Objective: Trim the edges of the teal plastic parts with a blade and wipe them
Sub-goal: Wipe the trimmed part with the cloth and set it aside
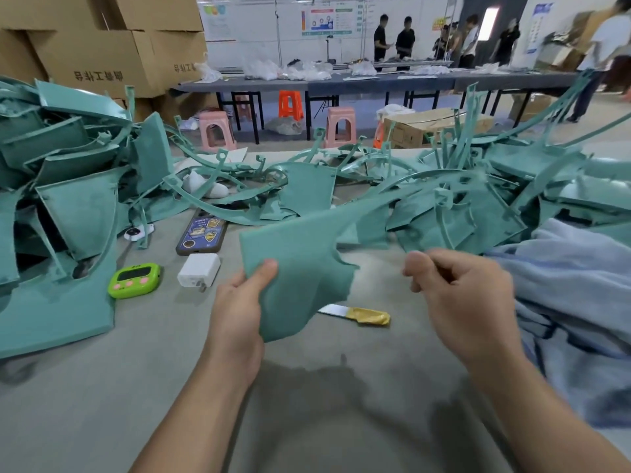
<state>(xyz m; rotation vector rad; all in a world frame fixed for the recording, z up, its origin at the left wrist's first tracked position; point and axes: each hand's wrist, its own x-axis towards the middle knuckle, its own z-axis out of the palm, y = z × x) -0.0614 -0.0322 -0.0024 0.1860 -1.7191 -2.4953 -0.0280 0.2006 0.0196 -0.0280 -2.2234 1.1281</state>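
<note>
Item: teal plastic part (300, 268), centre frame; my left grip (239, 302) pinches its lower edge. Right grip (467, 302) curled, contents unclear. Blade (355, 315) on surface (307, 404) below. Carton (95, 56) print, upper left: unreadable.

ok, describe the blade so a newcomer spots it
Look at the near middle of the grey table, just below the teal plastic part that the left hand holds. The blade lies flat there, one end hidden behind that part. It alone is bare metal with a handle wrapped in yellow tape.

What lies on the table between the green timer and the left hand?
A white charger lies there, in the head view, touching neither the green timer nor the left hand.
</note>
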